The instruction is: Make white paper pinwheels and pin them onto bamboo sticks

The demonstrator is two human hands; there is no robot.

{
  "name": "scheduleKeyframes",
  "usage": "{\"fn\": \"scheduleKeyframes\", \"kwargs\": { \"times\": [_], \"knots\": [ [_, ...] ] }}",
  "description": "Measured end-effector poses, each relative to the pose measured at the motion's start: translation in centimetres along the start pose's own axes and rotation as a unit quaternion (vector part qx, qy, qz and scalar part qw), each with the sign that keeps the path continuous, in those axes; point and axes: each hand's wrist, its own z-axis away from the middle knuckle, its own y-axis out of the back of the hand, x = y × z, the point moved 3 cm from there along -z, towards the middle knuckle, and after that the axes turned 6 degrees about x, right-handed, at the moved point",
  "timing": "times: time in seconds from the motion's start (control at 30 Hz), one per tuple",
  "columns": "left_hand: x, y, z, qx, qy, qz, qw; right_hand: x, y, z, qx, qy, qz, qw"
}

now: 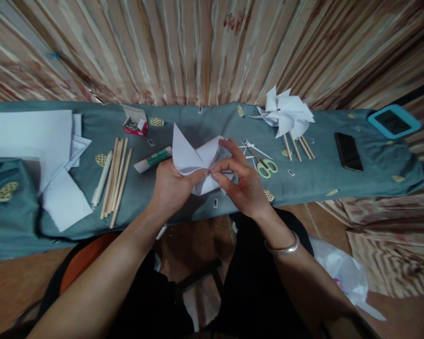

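Observation:
A white paper pinwheel [201, 160] with curved blades is held above the table between both hands. My left hand [173, 183] grips its left side, thumb pressed near the centre. With thumb and index finger, my right hand [240, 179] pinches at the centre from the right; anything small between those fingertips is hidden. Just left of the pinwheel, a green and white glue stick [153, 159] lies on the cloth. To the right of my right hand are scissors [266, 165] with pale green handles, beside thin white paper strips [254, 149].
On the left lie wooden sticks [117, 183], a white pen [102, 179], paper sheets [67, 200] and an open red box [136, 126] of small metal pieces. Finished pinwheels [289, 115], a black phone [348, 151] and a blue-framed device [394, 121] are at right. A curtain [183, 52] hangs behind.

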Motion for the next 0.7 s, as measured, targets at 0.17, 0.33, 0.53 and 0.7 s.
{"fn": "scheduleKeyframes", "kwargs": {
  "times": [0.17, 0.33, 0.53, 0.7],
  "knots": [
    [-0.34, -0.10, -0.03, -0.005, -0.002, 0.015, 1.000, 0.04, 0.14, 0.00, -0.013, -0.009, -0.006, 1.000],
    [-0.11, -0.07, 0.03, -0.010, 0.007, 0.017, 1.000, 0.10, 0.20, -0.03, -0.019, -0.012, -0.009, 1.000],
    [-0.04, 0.01, 0.05, -0.020, 0.014, 0.010, 1.000, 0.20, 0.24, -0.13, -0.025, -0.023, -0.021, 0.999],
    [-0.18, -0.05, 0.08, -0.019, 0.015, 0.033, 0.999, 0.05, 0.26, -0.15, -0.029, -0.030, -0.029, 0.999]
  ]
}}
